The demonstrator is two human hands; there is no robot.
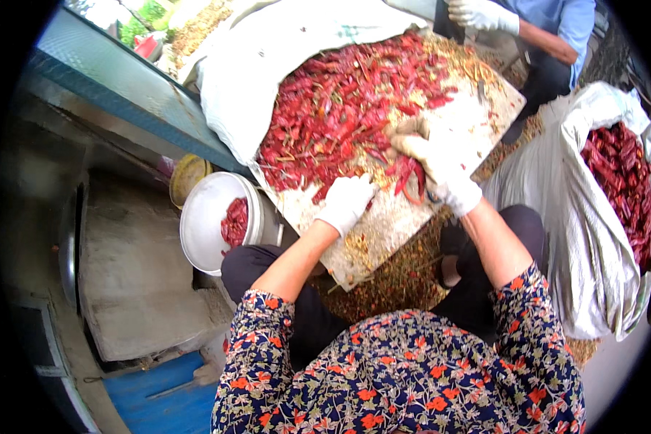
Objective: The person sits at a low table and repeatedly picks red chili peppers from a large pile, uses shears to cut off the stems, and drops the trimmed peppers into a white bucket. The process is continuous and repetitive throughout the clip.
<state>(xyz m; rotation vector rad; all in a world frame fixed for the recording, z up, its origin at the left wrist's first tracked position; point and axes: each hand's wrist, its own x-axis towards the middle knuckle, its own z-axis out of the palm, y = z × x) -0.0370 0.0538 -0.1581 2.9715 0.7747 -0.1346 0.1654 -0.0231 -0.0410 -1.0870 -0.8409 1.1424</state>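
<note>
A heap of dried red chili peppers [336, 114] lies on a pale board [401, 238], spilling from the mouth of a white woven sack [238, 81]. My left hand [350, 200], in a white glove, rests low over the board at the near edge of the heap; whether its fingers hold a pepper cannot be told. My right hand [436, 165], gloved with soiled fingertips, is to its right, shut on a few dried red chili peppers [409, 176] that hang below the fingers. Stem bits and yellow seeds lie scattered around both hands.
A white bucket [190, 230] with some peppers stands left of the board, a yellow bucket [174, 182] behind it. An open white woven sack [569, 217] full of peppers is at the right. Across the board sits a co-worker with a gloved hand [483, 15]. Debris covers the floor [396, 293].
</note>
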